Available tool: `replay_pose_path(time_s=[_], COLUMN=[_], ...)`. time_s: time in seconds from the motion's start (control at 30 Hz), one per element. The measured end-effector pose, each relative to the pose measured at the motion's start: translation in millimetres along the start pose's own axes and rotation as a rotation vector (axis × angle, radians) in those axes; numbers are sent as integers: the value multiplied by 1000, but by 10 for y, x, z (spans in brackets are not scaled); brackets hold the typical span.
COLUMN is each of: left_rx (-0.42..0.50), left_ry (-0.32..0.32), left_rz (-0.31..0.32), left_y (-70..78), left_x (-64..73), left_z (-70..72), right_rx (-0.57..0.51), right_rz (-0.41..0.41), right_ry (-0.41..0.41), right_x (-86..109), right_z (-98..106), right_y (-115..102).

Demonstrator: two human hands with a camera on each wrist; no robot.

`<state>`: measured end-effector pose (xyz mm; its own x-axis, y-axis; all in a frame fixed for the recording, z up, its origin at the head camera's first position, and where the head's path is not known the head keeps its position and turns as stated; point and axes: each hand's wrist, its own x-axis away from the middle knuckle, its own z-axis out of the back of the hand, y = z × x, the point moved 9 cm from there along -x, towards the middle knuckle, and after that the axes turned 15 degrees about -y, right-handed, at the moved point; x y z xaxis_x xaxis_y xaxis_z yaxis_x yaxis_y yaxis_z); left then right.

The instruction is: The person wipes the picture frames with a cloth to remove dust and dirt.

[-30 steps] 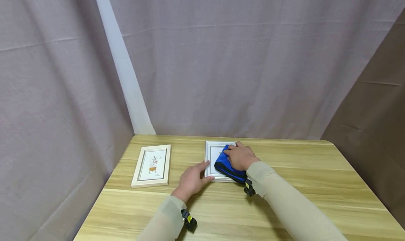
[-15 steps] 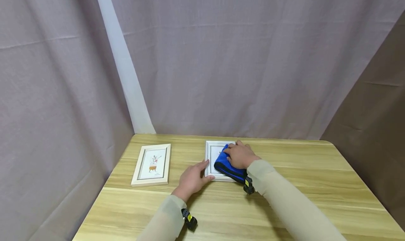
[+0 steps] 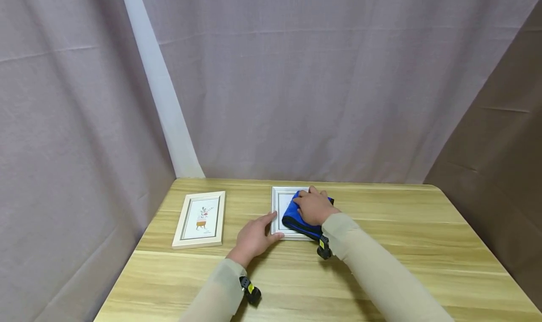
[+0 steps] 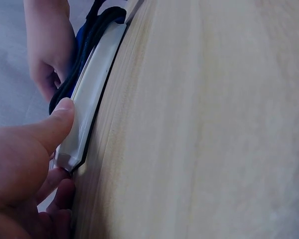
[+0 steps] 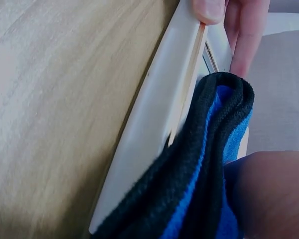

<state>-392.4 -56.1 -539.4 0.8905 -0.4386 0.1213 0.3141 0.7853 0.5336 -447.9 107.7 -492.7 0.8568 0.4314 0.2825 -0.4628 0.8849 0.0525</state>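
Observation:
A white picture frame (image 3: 276, 228) lies flat on the wooden table near its far edge. My left hand (image 3: 253, 238) grips its near left corner, thumb on the front edge and fingers along the left side; the left wrist view shows this thumb (image 4: 60, 122) up close. On the frame's right part sits a folded blue cloth (image 3: 292, 217) with black edging, covering much of the picture. My right hand (image 3: 315, 207) holds the cloth from above, pressing it against the frame. In the right wrist view the cloth's folded layers (image 5: 189, 184) overlap the frame's front edge.
A cream picture frame (image 3: 182, 225) with a plant drawing lies to the left on the table (image 3: 292, 284). Grey curtains (image 3: 296, 101) hang behind and beside the table. Each wrist carries a small black camera (image 3: 252, 294).
The view has shifted slightly. My right hand has moved a little left over the frame, and a corner of the cloth now shows to its right. My left hand stays at the frame's corner.

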Motion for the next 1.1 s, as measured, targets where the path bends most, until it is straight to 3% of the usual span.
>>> replay_pose_path(time_s=[0.43, 1.1], left_rx=[-2, 9], left_ry=[-8, 1], left_rz=[5, -9], left_y=[-11, -4], left_x=[6, 38], left_z=[-15, 17], right_rx=[15, -45], right_rz=[8, 8], right_ry=[15, 23], right_x=[-146, -212], right_z=[-99, -38], right_y=[-94, -147])
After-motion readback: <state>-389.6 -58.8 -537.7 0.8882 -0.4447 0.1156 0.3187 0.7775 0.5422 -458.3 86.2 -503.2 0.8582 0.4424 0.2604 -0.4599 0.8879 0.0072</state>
